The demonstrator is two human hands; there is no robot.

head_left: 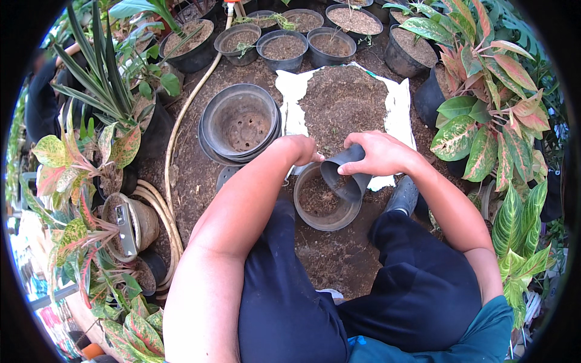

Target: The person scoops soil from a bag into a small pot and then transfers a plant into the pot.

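My right hand (382, 152) grips a small black plastic pot (345, 175) by its side and tips it, mouth toward the left, over a larger dark plant pot (330, 224). Brown potting soil (318, 198) lies in the larger pot, which stands on the ground between my legs. My left hand (299, 150) is closed at the larger pot's far rim, close to the small pot's mouth; its fingertips are partly hidden. Just beyond both hands a heap of soil (345, 100) lies on a spread white sack (396, 103).
Nested empty black pots (209, 115) stand to the left of the sack. A beige hose (184, 115) curves along the left side. Several soil-filled pots (283, 49) line the back. Leafy potted plants (484, 109) crowd both sides. My shoe (403, 195) is right of the larger pot.
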